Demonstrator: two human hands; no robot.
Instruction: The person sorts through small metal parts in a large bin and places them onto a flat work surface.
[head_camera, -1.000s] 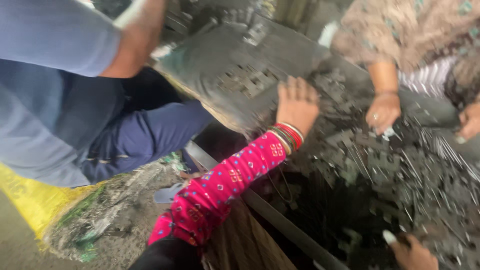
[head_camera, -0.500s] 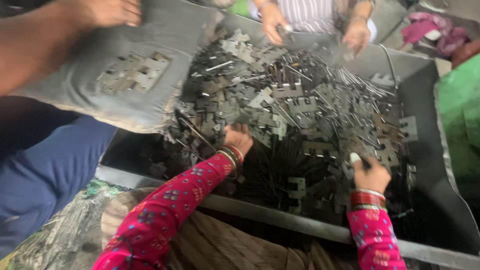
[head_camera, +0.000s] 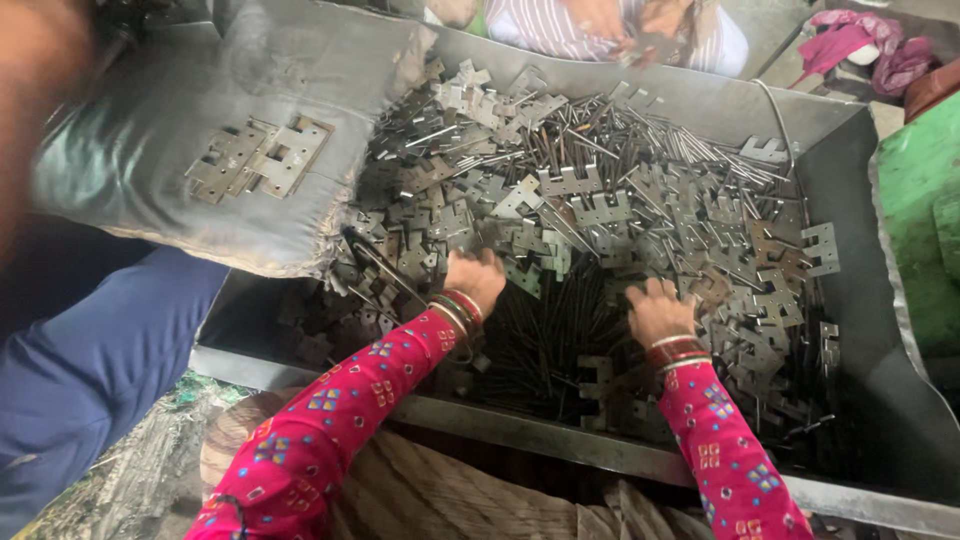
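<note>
The left hand (head_camera: 476, 276) is curling loosely, fingers bent down into the heap of flat metal hinge plates (head_camera: 600, 215), touching them; whether it is pinching one I cannot tell. The right hand (head_camera: 658, 310) is lying more open, fingers spread and pressing on the plates and the thin metal pins (head_camera: 545, 335) between the two hands. Both arms, in pink patterned sleeves with bangles at the wrists, are reaching forward over the near rim of the grey metal tray (head_camera: 560, 440), which is holding the whole pile. On a grey sheet (head_camera: 160, 170) at the left, a few hinge plates are lying apart. Another person's hands (head_camera: 625, 20) are working at the far edge.
</note>
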